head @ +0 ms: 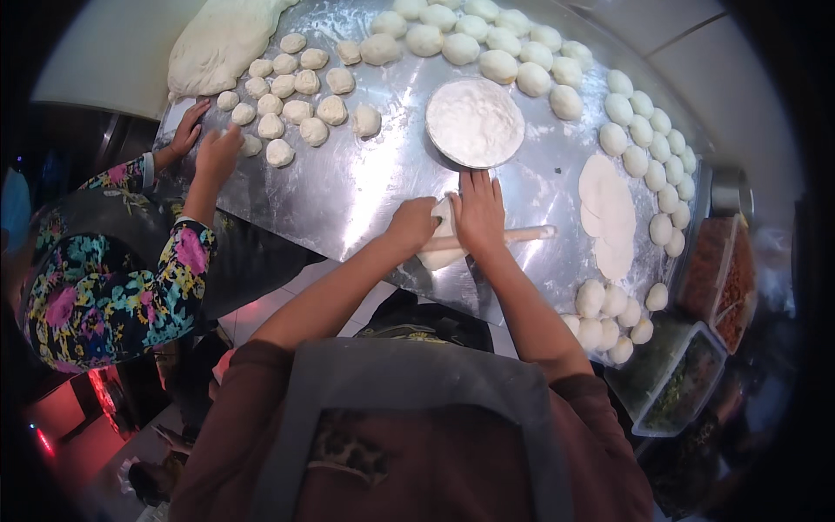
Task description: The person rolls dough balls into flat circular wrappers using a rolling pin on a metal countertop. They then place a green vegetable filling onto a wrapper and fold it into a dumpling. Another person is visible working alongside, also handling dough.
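Note:
At the steel worktable's near edge, a flattened piece of dough [441, 259] lies partly under a wooden rolling pin [531, 233]. My left hand [412, 225] is curled at the dough's left side, its fingertips on the dough; the pin's left end shows close by it. Flat across the pin rests my right hand [481, 215], fingers stretched forward to the near side of a metal bowl [450, 158] of white flour [476, 121]. Its palm hides part of the pin and dough. Right of the hands are overlapping flat dough rounds [607, 215].
Several dough balls [499, 65] line the far and right sides; rougher dough lumps [298, 112] and a large dough mass [222, 46] lie left. A co-worker's hand [218, 153] is among the lumps. Tubs of orange shreds [734, 287] and greens [682, 385] stand right.

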Demonstrator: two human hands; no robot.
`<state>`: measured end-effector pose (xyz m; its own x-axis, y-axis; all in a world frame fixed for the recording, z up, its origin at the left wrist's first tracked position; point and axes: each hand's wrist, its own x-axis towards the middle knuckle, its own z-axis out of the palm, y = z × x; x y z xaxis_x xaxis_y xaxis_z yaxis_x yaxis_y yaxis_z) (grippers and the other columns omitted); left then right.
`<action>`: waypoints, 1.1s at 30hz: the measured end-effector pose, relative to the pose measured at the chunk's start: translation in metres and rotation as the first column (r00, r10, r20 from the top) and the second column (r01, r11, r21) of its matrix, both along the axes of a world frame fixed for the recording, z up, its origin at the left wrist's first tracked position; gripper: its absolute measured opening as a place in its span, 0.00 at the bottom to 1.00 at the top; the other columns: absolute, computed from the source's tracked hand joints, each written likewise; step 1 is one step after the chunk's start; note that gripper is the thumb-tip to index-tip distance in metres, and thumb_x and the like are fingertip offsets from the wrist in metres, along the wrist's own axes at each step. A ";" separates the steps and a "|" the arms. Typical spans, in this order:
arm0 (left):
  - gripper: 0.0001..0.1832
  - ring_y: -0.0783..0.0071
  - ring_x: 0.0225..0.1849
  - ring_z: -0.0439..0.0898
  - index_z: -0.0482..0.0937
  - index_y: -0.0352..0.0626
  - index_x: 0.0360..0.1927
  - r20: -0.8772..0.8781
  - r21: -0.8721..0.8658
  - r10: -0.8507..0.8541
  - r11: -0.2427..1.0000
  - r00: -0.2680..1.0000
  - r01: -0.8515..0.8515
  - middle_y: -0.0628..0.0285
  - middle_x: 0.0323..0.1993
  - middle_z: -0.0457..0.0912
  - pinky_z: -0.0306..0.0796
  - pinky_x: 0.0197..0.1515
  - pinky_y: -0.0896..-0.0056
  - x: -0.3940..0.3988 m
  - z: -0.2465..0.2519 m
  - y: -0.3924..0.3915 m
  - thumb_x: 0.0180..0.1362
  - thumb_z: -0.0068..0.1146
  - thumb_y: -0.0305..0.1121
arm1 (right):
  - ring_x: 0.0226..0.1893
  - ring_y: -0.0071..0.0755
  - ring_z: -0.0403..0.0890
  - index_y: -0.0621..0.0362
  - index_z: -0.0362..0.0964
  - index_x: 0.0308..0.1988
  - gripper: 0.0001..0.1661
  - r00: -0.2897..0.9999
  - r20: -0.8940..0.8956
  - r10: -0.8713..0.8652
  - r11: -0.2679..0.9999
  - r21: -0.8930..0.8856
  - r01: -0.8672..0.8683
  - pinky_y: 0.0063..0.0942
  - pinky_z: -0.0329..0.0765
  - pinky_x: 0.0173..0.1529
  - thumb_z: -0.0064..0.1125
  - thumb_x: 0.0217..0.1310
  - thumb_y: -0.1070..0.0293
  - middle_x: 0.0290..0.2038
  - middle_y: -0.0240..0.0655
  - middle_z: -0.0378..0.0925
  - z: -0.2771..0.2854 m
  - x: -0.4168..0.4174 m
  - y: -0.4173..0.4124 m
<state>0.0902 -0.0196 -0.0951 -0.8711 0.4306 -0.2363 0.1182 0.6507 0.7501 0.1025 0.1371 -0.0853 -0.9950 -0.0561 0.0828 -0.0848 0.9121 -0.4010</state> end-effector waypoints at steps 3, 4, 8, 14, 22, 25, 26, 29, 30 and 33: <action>0.10 0.46 0.37 0.78 0.77 0.35 0.32 -0.034 -0.067 0.027 0.997 0.999 -0.030 0.43 0.32 0.78 0.70 0.42 0.52 -0.001 -0.014 -0.015 0.48 0.54 0.30 | 0.62 0.50 0.61 0.65 0.60 0.58 0.30 0.995 -0.099 0.000 1.000 -0.014 -0.001 0.48 0.57 0.64 0.50 0.60 0.61 0.61 0.49 0.62 -0.015 0.035 0.005; 0.08 0.45 0.34 0.78 0.77 0.35 0.30 0.105 0.017 0.161 0.986 0.981 -0.163 0.43 0.31 0.79 0.72 0.39 0.55 0.002 -0.012 -0.031 0.47 0.53 0.29 | 0.62 0.51 0.61 0.65 0.59 0.59 0.31 0.995 -0.096 0.037 0.999 0.018 -0.036 0.48 0.55 0.64 0.51 0.58 0.61 0.60 0.50 0.62 -0.020 0.065 0.012; 0.14 0.56 0.26 0.81 0.78 0.30 0.39 0.582 0.193 0.189 0.913 0.791 -0.360 0.45 0.27 0.80 0.75 0.28 0.60 0.040 -0.037 -0.056 0.51 0.55 0.31 | 0.62 0.50 0.61 0.64 0.59 0.59 0.34 0.994 0.011 0.104 0.990 0.093 -0.105 0.48 0.55 0.64 0.53 0.56 0.61 0.61 0.50 0.61 -0.022 0.131 0.019; 0.12 0.50 0.35 0.80 0.79 0.34 0.34 -0.015 -0.073 0.065 0.995 0.998 -0.066 0.43 0.30 0.79 0.72 0.40 0.60 0.004 -0.001 0.002 0.48 0.55 0.31 | 0.62 0.51 0.61 0.67 0.59 0.58 0.29 1.000 -0.006 -0.017 1.000 -0.021 0.017 0.48 0.58 0.63 0.50 0.60 0.64 0.60 0.50 0.62 -0.001 0.007 0.000; 0.17 0.55 0.40 0.81 0.80 0.33 0.38 0.547 0.078 0.141 0.973 0.825 -0.219 0.42 0.34 0.80 0.72 0.42 0.61 0.046 -0.008 -0.044 0.50 0.61 0.37 | 0.63 0.51 0.60 0.63 0.60 0.59 0.31 0.995 0.083 0.055 0.995 0.078 -0.061 0.47 0.55 0.64 0.51 0.57 0.64 0.61 0.50 0.61 -0.017 0.131 0.009; 0.11 0.49 0.37 0.79 0.78 0.33 0.31 -0.080 -0.008 0.064 0.998 0.995 -0.065 0.42 0.30 0.79 0.71 0.41 0.56 0.018 -0.007 -0.010 0.46 0.58 0.31 | 0.62 0.49 0.61 0.63 0.61 0.57 0.29 0.994 -0.109 0.002 0.997 0.080 0.006 0.47 0.57 0.63 0.52 0.58 0.62 0.60 0.47 0.62 -0.009 0.033 -0.002; 0.13 0.49 0.37 0.80 0.78 0.33 0.32 -0.072 -0.041 0.027 0.999 0.997 -0.030 0.42 0.31 0.79 0.72 0.40 0.57 0.014 -0.009 -0.010 0.46 0.58 0.32 | 0.61 0.50 0.61 0.63 0.61 0.57 0.29 0.997 -0.083 0.008 0.998 0.064 -0.003 0.47 0.58 0.63 0.52 0.58 0.62 0.60 0.47 0.62 -0.010 0.015 -0.003; 0.15 0.51 0.35 0.80 0.79 0.33 0.35 0.010 -0.081 0.036 0.996 0.999 -0.035 0.42 0.31 0.80 0.72 0.38 0.60 -0.003 -0.014 -0.023 0.45 0.56 0.33 | 0.61 0.52 0.61 0.63 0.61 0.57 0.28 0.994 -0.113 0.002 1.000 -0.011 -0.004 0.49 0.58 0.62 0.50 0.59 0.64 0.60 0.49 0.61 -0.014 0.030 0.000; 0.15 0.51 0.34 0.80 0.79 0.33 0.35 0.102 -0.067 0.118 0.991 0.988 -0.112 0.43 0.30 0.80 0.72 0.38 0.61 0.000 -0.013 -0.042 0.45 0.56 0.33 | 0.62 0.52 0.61 0.64 0.61 0.57 0.28 0.998 -0.066 0.022 1.000 0.020 -0.021 0.49 0.57 0.63 0.51 0.58 0.64 0.61 0.50 0.61 -0.008 0.056 0.003; 0.11 0.50 0.33 0.80 0.80 0.34 0.32 0.482 0.151 0.259 0.917 0.837 -0.370 0.43 0.29 0.79 0.72 0.38 0.62 0.033 -0.014 -0.058 0.46 0.56 0.31 | 0.65 0.53 0.56 0.64 0.58 0.61 0.31 0.995 0.077 0.062 0.996 0.059 -0.067 0.49 0.50 0.66 0.46 0.60 0.63 0.63 0.53 0.57 -0.022 0.148 0.017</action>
